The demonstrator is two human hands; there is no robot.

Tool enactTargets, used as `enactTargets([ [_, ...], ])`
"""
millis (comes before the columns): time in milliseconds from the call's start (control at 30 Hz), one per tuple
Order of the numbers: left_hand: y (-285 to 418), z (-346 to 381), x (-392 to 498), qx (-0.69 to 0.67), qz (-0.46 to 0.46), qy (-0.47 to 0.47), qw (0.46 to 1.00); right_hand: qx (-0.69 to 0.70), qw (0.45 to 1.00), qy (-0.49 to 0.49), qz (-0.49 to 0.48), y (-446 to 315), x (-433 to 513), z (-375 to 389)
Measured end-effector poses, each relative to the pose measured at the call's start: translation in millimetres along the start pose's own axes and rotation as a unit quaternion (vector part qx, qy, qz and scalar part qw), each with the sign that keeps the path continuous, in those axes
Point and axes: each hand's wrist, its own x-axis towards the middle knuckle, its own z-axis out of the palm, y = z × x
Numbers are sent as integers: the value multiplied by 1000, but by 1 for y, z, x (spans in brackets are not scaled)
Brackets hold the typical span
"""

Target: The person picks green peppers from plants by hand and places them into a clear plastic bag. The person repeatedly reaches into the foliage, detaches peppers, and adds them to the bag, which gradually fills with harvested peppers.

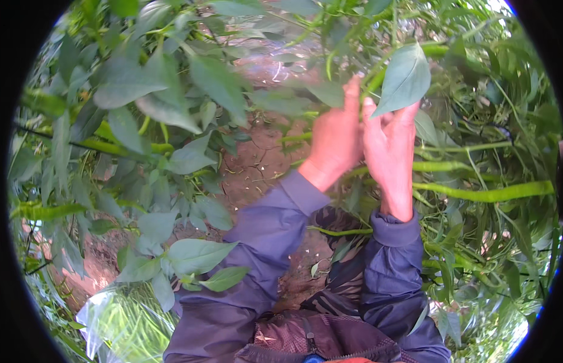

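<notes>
My left hand (336, 136) is raised among pepper plants, slightly blurred, its index finger pointing up beside a green chili pepper (376, 81). Close against it on the right is my right hand (392, 147), palm side showing. A broad pepper leaf (406, 79) covers several of its fingers. The pepper stands between and just above the fingertips; whether either hand grips it is hidden by blur and foliage. To the right of my right wrist, a long green chili pepper (485, 193) hangs on the plant.
Pepper plants (190, 149) crowd the left side, with dark twine (45, 132) across them. Cracked bare soil (252, 168) runs between the rows. A clear plastic bag (96, 313) filled with long green peppers stands at the lower left. Camouflage trousers (342, 281) show below my arms.
</notes>
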Motion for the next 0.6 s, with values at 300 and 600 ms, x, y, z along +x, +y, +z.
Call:
enactTargets([
  [300,-2,-23,12,-10,35,-62,997,10,995,-77,-58,17,3,-6],
  [600,-1,-21,0,-29,78,-72,994,323,944,-45,41,23,4,-3],
])
